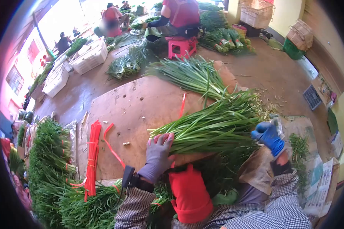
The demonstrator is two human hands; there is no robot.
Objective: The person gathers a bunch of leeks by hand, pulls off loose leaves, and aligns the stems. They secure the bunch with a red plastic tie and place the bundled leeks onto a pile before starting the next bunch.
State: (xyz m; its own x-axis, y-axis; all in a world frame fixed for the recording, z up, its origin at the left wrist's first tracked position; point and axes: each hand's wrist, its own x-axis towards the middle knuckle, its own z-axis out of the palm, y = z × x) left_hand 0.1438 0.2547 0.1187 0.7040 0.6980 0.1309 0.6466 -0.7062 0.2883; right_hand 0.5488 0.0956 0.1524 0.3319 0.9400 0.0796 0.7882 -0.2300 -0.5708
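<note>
A loose bunch of long green chives [210, 129] lies across the wooden board [122, 110], its pale cut ends to the left. My left hand [159, 154], in a grey-purple glove, closes over the near left end of this bunch. At the right end, my right hand [269, 138] in a blue glove is curled beside the leaf tips; what it holds, if anything, is hidden. Behind lies a second pile of chives [191, 76]. Left of my left hand are a bundle of red ties [92, 156] and a single red tie [110, 143].
Tied green bunches [49, 152] are stacked along the left and front. White crates [88, 57] stand at the back left. A co-worker [179, 17] sits on a pink stool [182, 46] beyond the board. Trimmings [269, 103] litter the floor at right.
</note>
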